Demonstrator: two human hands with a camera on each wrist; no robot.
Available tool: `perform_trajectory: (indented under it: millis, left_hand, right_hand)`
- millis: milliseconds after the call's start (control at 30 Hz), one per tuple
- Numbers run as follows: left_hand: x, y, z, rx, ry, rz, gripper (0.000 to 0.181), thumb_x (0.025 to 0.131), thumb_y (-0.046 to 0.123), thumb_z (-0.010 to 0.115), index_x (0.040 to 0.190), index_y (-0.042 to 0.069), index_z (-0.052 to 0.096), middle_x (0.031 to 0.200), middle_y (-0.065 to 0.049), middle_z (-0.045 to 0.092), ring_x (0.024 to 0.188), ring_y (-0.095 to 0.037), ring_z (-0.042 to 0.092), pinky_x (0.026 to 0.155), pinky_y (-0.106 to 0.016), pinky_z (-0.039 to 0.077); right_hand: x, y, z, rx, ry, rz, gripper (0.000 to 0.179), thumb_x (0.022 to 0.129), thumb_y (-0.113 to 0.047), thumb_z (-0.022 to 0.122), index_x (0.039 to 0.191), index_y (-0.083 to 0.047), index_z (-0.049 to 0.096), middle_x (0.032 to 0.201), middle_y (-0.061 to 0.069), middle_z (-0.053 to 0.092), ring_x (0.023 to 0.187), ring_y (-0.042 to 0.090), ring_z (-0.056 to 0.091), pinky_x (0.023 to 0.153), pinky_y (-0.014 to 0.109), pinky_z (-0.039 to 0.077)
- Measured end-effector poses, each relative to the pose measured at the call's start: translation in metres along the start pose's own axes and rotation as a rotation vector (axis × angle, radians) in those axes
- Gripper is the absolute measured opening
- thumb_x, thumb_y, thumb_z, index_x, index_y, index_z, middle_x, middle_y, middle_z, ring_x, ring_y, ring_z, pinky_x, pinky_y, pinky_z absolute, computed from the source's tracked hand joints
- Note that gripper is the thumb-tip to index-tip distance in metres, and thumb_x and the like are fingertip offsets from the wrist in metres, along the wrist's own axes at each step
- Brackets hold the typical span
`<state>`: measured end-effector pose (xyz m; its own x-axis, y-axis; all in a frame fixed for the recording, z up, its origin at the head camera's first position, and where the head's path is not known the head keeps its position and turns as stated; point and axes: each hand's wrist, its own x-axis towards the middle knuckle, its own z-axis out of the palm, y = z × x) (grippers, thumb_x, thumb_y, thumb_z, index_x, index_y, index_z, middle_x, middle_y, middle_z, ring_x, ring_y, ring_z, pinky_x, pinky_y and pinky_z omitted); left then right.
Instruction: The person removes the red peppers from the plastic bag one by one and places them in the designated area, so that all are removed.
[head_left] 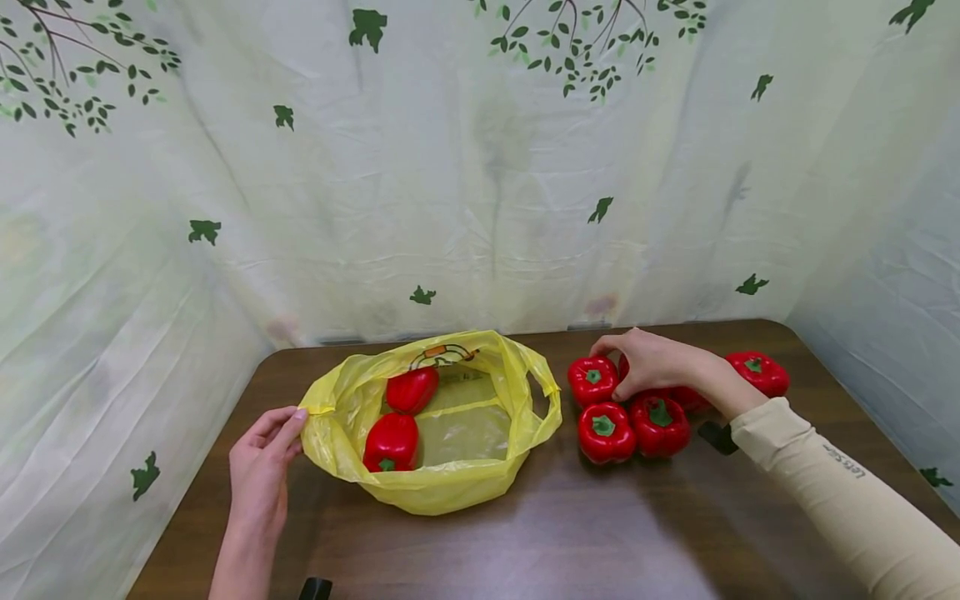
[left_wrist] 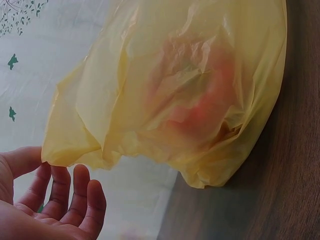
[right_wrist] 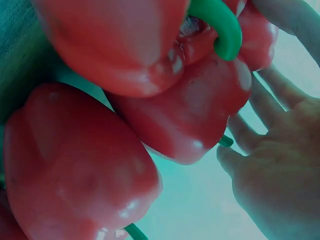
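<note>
At the lower left, your left hand (head_left: 258, 467) pinches the left rim of the yellow bag (head_left: 453, 493), whose open mouth runs longest left to right. Two peppers (head_left: 393, 442) lie inside, toward its left. At centre right, your right hand (head_left: 663, 362) arches over the cluster, thumb apart from fingers; you cannot tell whether it grips. The leftmost pepper (head_left: 583, 383), stem toward the camera, sits by those fingertips, just right of the bag; your right hand is nearer.
</note>
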<state>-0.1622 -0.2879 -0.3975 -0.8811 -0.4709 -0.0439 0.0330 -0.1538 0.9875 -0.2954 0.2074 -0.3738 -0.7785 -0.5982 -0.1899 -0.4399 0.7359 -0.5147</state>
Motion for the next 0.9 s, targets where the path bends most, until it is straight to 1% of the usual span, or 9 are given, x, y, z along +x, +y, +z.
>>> perform_trajectory:
  millis: [233, 333, 433, 667, 767, 900]
  left_hand:
    - [0.0003, -0.0004, 0.0003, 0.007, 0.000, -0.006, 0.021, 0.087, 0.019, 0.076, 0.101, 0.003, 0.070, 0.091, -0.001, 0.067, 0.075, -0.012, 0.063, 0.065, -0.021, 0.054]
    - [0.0007, -0.0011, -0.0001, 0.001, -0.007, -0.005, 0.020, 0.087, 0.018, 0.076, 0.100, 0.004, 0.070, 0.091, 0.000, 0.067, 0.075, -0.012, 0.062, 0.065, -0.021, 0.053]
    - [0.0009, -0.0014, -0.0005, -0.009, -0.018, -0.003, 0.019, 0.087, 0.017, 0.076, 0.100, 0.004, 0.071, 0.090, 0.000, 0.068, 0.074, -0.012, 0.062, 0.065, -0.021, 0.053]
    - [0.0005, -0.0013, -0.0006, -0.015, -0.018, -0.004, 0.018, 0.088, 0.017, 0.076, 0.099, 0.004, 0.071, 0.089, 0.000, 0.068, 0.074, -0.011, 0.062, 0.064, -0.020, 0.053]
    - [0.0004, -0.0012, -0.0007, -0.008, -0.019, -0.002, 0.018, 0.088, 0.018, 0.076, 0.099, 0.004, 0.071, 0.090, 0.000, 0.068, 0.074, -0.012, 0.062, 0.065, -0.020, 0.053]
    - [0.0002, -0.0004, -0.0008, 0.002, -0.030, 0.003, 0.019, 0.089, 0.019, 0.075, 0.100, 0.004, 0.070, 0.091, -0.001, 0.067, 0.074, -0.012, 0.062, 0.065, -0.020, 0.054]
  right_hand:
    - [-0.0010, 0.0031, -0.0004, -0.018, 0.005, 0.037, 0.063, 0.071, -0.025, 0.086, 0.126, -0.014, 0.057, 0.110, 0.004, 0.063, 0.092, 0.021, 0.058, 0.075, 0.038, 0.053]
    - [-0.0008, 0.0057, -0.0003, 0.007, -0.006, 0.039, 0.063, 0.071, -0.026, 0.087, 0.125, -0.014, 0.056, 0.118, 0.006, 0.063, 0.101, 0.024, 0.058, 0.080, 0.042, 0.054]
    - [-0.0006, 0.0057, -0.0012, 0.023, -0.025, 0.061, 0.065, 0.071, -0.025, 0.087, 0.125, -0.013, 0.054, 0.124, 0.009, 0.062, 0.109, 0.028, 0.056, 0.084, 0.047, 0.053]
    - [-0.0009, 0.0013, -0.0038, 0.026, -0.059, 0.143, 0.072, 0.069, -0.023, 0.087, 0.129, -0.012, 0.049, 0.126, 0.011, 0.057, 0.113, 0.031, 0.050, 0.083, 0.048, 0.053]
    - [-0.0018, 0.0000, -0.0042, 0.041, -0.068, 0.150, 0.075, 0.069, -0.023, 0.087, 0.131, -0.011, 0.048, 0.127, 0.012, 0.055, 0.113, 0.031, 0.050, 0.083, 0.048, 0.054]
    - [-0.0040, -0.0019, -0.0049, 0.039, -0.051, 0.130, 0.075, 0.071, -0.022, 0.086, 0.134, -0.012, 0.047, 0.122, 0.010, 0.057, 0.105, 0.028, 0.054, 0.081, 0.044, 0.054]
